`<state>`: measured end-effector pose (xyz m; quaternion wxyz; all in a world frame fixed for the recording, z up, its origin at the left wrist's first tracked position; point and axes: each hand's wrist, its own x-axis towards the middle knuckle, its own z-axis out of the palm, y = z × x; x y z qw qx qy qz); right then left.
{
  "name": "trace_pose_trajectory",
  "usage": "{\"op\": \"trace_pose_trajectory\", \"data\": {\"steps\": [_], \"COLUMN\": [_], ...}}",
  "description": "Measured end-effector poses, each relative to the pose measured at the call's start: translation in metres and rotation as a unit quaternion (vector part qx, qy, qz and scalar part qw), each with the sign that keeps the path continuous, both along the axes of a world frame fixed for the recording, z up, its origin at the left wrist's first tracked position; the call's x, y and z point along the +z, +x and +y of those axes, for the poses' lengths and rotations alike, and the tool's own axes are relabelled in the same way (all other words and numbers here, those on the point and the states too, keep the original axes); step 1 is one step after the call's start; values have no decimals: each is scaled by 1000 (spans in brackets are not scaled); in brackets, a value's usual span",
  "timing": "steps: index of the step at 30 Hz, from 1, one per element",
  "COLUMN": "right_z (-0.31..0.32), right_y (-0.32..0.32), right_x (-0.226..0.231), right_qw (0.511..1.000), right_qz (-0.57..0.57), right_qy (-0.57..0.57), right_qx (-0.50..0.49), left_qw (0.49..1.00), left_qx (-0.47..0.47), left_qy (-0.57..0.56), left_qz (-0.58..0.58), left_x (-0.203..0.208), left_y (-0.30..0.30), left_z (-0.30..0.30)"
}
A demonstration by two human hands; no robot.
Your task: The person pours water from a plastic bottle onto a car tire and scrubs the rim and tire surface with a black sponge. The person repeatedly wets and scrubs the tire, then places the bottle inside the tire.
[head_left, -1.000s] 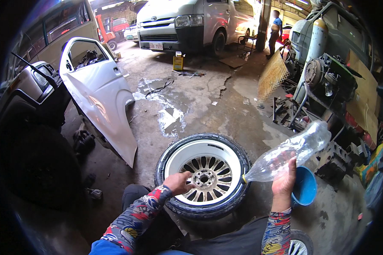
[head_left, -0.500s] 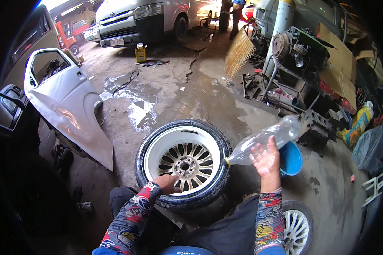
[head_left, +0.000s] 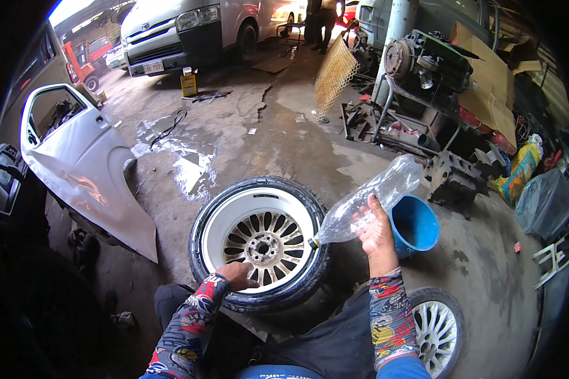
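A wheel with a black tyre (head_left: 199,268) and a pale, dirty multi-spoke rim lies flat on the floor before me. My left hand (head_left: 237,276) rests at the near side of the rim, fingers stretched out over the spokes and holding nothing I can see. In my right hand (head_left: 378,237) is a large clear plastic bottle (head_left: 385,186), tilted with its dark-capped neck low over the wheel's right side. The fingers wrap partly behind the bottle. Just beyond that hand stands a blue bucket (head_left: 417,221), partly covered by the bottle.
Another wheel (head_left: 435,335) lies close by my right leg. To the left is a white car door panel (head_left: 88,164). An engine (head_left: 423,66) on a metal stand and an engine block (head_left: 452,180) are at right. A yellow container (head_left: 188,83) stands near the van (head_left: 171,38).
My view has turned slightly right. The bottle's neck has come further in over the wheel and its base is raised a little. My left hand keeps its place on the rim.
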<state>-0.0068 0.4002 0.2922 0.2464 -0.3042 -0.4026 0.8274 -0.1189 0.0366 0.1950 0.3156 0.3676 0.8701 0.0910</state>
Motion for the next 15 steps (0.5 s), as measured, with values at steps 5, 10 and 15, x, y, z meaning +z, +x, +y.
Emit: {"op": "trace_pose_trajectory", "data": {"steps": [5,10,15], "right_z": [-4,-6,-1], "right_y": [2,11,14], "right_x": [2,5,0], "right_qw": [1000,1000,999], "right_qz": [-14,20,20], "right_qy": [-11,5,-34], "right_qx": [-15,9,9], "left_qw": [1000,1000,1000], "left_qx": [-8,4,9], "left_qy": [-12,-19,-25], "left_qz": [-13,-7,-8], "left_x": [1,1,2], "left_y": [1,0,0], "left_z": [3,-3,-6]}}
